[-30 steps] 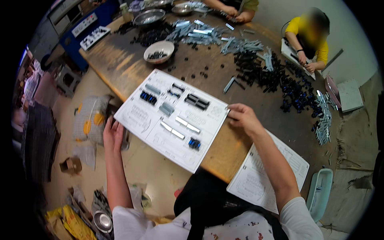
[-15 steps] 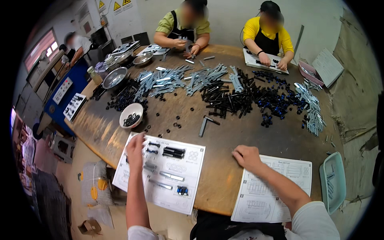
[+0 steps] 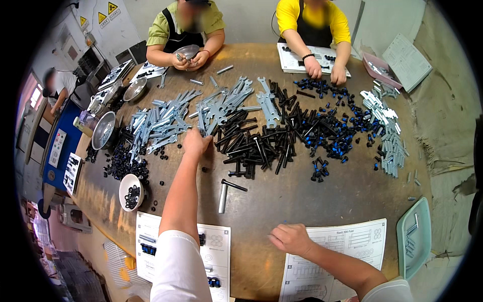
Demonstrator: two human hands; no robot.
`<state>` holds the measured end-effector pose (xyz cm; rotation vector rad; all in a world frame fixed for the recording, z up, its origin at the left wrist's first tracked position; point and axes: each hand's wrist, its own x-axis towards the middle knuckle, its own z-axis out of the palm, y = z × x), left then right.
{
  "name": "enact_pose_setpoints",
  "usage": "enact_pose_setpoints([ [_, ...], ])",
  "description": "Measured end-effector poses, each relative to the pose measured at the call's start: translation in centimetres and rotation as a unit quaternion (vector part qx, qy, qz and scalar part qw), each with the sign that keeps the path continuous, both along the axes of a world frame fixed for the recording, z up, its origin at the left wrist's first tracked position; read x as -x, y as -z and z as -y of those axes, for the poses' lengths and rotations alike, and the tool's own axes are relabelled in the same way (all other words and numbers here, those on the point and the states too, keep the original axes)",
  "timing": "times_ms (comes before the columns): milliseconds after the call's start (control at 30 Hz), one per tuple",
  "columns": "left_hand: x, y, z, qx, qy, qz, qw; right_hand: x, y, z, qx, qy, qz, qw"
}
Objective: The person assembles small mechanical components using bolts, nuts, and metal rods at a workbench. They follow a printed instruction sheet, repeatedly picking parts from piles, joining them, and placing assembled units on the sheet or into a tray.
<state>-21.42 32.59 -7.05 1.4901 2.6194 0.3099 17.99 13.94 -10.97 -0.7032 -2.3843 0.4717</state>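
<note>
My left hand reaches across the table to the near end of the pile of open-end wrenches. Its fingers are stretched out and apart at the wrench ends, with the black bolts just to the right. My right hand is curled closed at the upper left edge of a printed sheet; whatever it may hold is hidden. Under my left arm lies another printed sheet, with black bolts, blue-banded bolts and silver pins set on its drawings.
Blue-banded bolts and silver pins are heaped to the right. A white bowl of black rings stands left, near black nuts. A green tray is at right. Two people work across the table; one holds a metal bowl.
My left hand has moved forward from the left sheet to the wrenches. My right hand stays curled by the right sheet. The view has shifted; the person in green now holds a bowl.
</note>
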Motion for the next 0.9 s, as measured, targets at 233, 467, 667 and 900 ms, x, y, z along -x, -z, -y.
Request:
enact_pose_setpoints([
  [233,3.3,1.3,5.0,0.078,0.009,0.07,0.994,0.8,-1.3,-0.1,0.021,0.008,0.027,0.999],
  [467,-4.6,-8.5,18.1,-0.053,0.0,0.639,0.768,3.1,-5.5,-1.8,0.355,0.177,-0.008,0.918],
  [667,-9.0,-19.0,30.5,-0.04,0.062,0.752,0.655,11.6,-24.7,0.5,0.638,0.032,-0.236,0.732],
  [900,-7.2,-27.8,39.3,-0.073,0.132,0.775,0.614,16.3,-30.2,5.8,0.722,-0.155,-0.279,0.614],
])
